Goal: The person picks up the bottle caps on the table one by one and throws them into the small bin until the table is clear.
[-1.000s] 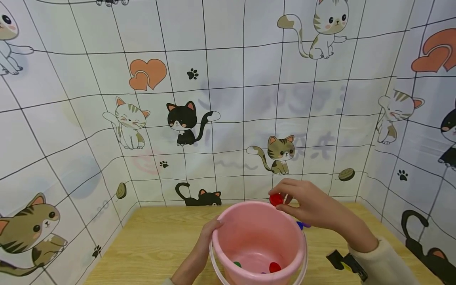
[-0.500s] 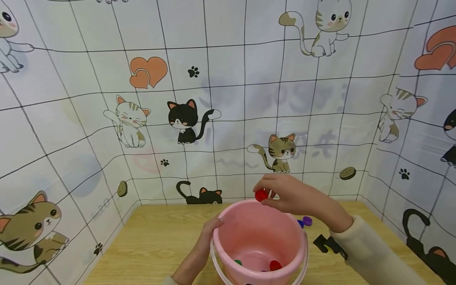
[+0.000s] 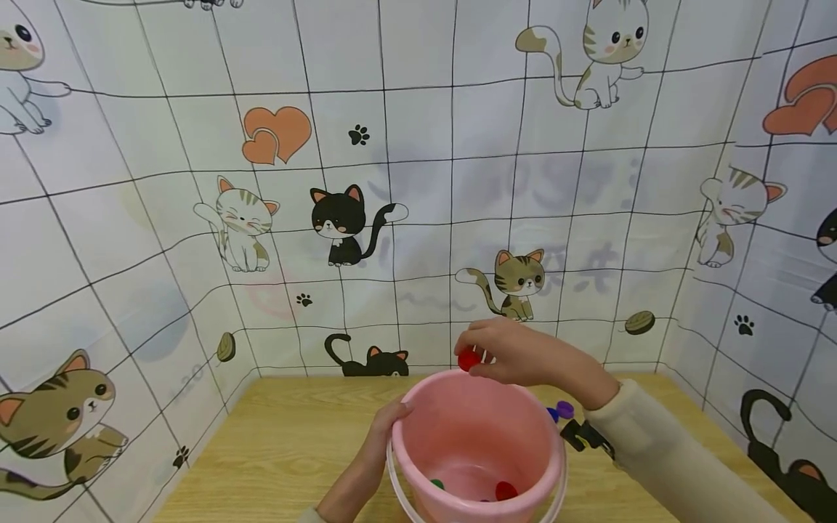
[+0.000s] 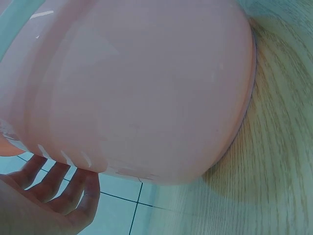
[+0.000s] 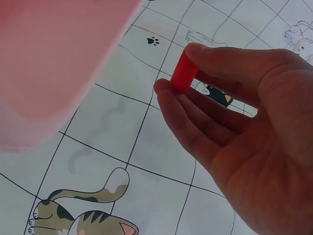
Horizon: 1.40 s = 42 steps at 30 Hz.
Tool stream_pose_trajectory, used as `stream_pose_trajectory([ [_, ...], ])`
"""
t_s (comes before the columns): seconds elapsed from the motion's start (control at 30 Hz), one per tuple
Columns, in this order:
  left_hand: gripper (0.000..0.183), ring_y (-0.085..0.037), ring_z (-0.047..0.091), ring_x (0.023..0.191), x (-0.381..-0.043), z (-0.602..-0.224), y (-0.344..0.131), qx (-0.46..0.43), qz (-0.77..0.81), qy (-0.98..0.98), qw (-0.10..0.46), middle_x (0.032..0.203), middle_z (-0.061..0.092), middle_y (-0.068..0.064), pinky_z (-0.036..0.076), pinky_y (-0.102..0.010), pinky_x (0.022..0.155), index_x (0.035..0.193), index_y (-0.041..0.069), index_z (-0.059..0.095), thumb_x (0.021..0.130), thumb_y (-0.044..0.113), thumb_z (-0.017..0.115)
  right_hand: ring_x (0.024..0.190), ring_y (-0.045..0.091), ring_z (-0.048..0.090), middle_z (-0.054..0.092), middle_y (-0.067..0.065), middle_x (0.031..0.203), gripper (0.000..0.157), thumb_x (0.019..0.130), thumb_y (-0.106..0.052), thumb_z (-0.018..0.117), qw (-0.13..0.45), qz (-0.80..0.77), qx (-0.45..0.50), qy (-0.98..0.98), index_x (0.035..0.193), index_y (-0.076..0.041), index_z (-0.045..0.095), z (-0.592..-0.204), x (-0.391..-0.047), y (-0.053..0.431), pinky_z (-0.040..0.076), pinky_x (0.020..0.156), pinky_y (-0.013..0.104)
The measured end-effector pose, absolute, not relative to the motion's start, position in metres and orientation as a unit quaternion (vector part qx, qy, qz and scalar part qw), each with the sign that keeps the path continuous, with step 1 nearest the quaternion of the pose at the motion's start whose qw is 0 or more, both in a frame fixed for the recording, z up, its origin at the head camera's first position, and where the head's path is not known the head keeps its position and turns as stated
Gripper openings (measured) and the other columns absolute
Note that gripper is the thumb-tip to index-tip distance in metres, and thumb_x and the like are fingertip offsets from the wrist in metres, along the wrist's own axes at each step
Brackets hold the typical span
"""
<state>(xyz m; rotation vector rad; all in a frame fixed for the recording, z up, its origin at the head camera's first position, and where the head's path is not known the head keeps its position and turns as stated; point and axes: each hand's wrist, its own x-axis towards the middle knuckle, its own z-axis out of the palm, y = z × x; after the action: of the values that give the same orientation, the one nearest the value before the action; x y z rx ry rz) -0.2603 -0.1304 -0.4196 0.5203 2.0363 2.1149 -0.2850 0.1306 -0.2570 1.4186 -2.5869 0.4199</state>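
Note:
A pink bucket (image 3: pixel 472 410) with a white handle stands on the wooden table, its mouth facing up toward me. My left hand (image 3: pixel 379 436) grips its left side, thumb at the rim; in the left wrist view the fingers (image 4: pixel 80 193) lie along the outer wall. Above the far rim, my right hand (image 3: pixel 513 354) pinches a red bottle cap (image 3: pixel 468 359) between thumb and fingertips. The right wrist view has the cap (image 5: pixel 183 73) edge-on. Down in the bucket lie another red cap (image 3: pixel 505 491), a green piece (image 3: pixel 437 483) and a small dark piece, mostly hidden.
Behind the bucket's right side, a purple cap (image 3: pixel 565 410) and a partly hidden blue one (image 3: pixel 553 415) lie on the wooden table (image 3: pixel 294 428). Cat-printed white sheeting (image 3: pixel 418 181) encloses the table at the back and sides. A black device (image 3: pixel 587 438) sits at my right cuff.
My right hand has moved left with the red cap, from the bucket's right rear to over its far rim. The purple cap now shows more fully. The left hand keeps its place.

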Motion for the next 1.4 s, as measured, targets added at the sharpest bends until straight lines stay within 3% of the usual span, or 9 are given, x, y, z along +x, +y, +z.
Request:
stream_pose_trajectory([
  [0.33, 0.056, -0.017, 0.066, 0.111, -0.258, -0.423, -0.133, 0.161, 0.713, 0.678, 0.080, 0.130, 0.067, -0.016, 0.051, -0.030, 0.095, 0.146, 0.008, 0.054, 0.100, 0.038, 0.043, 0.087, 0.011, 0.069, 0.071, -0.001, 0.099, 0.017, 0.092, -0.009, 0.075, 0.062, 0.132, 0.464, -0.874, 0.108, -0.010, 0.072, -0.261, -0.295, 0.124, 0.057, 0.074, 0.021],
  [0.63, 0.060, -0.012, 0.061, 0.118, -0.259, -0.422, -0.131, 0.164, 0.710, 0.680, 0.078, 0.140, 0.063, -0.015, 0.046, -0.024, 0.100, 0.152, 0.009, 0.049, 0.100, 0.037, 0.042, 0.088, 0.014, 0.066, 0.070, -0.001, 0.098, 0.015, 0.091, -0.010, 0.075, 0.044, 0.108, 0.452, -0.884, 0.106, -0.012, 0.072, -0.268, -0.300, 0.122, 0.055, 0.074, 0.022],
  [1.0, 0.062, -0.013, 0.057, 0.122, -0.259, -0.420, -0.129, 0.165, 0.707, 0.683, 0.075, 0.148, 0.057, -0.014, 0.044, -0.028, 0.103, 0.156, 0.012, 0.045, 0.100, 0.037, 0.040, 0.084, 0.009, 0.060, 0.069, -0.005, 0.094, 0.015, 0.091, -0.012, 0.076, 0.021, 0.085, 0.446, -0.891, 0.106, -0.012, 0.072, -0.268, -0.305, 0.118, 0.053, 0.075, 0.024],
  [1.23, 0.056, -0.017, 0.066, 0.110, -0.259, -0.423, -0.130, 0.164, 0.712, 0.678, 0.080, 0.130, 0.066, -0.018, 0.051, -0.030, 0.097, 0.147, 0.007, 0.054, 0.100, 0.036, 0.042, 0.082, 0.008, 0.055, 0.068, -0.005, 0.091, 0.012, 0.090, -0.009, 0.077, 0.011, 0.074, 0.433, -0.898, 0.101, -0.014, 0.073, -0.269, -0.305, 0.116, 0.051, 0.072, 0.023],
  [1.4, 0.054, -0.018, 0.066, 0.112, -0.260, -0.424, -0.130, 0.167, 0.714, 0.675, 0.083, 0.131, 0.066, -0.017, 0.051, -0.031, 0.097, 0.145, 0.010, 0.056, 0.101, 0.037, 0.042, 0.084, 0.012, 0.057, 0.069, -0.002, 0.093, 0.012, 0.090, -0.008, 0.076, -0.002, 0.069, 0.428, -0.901, 0.101, -0.013, 0.074, -0.269, -0.305, 0.115, 0.052, 0.073, 0.023],
])
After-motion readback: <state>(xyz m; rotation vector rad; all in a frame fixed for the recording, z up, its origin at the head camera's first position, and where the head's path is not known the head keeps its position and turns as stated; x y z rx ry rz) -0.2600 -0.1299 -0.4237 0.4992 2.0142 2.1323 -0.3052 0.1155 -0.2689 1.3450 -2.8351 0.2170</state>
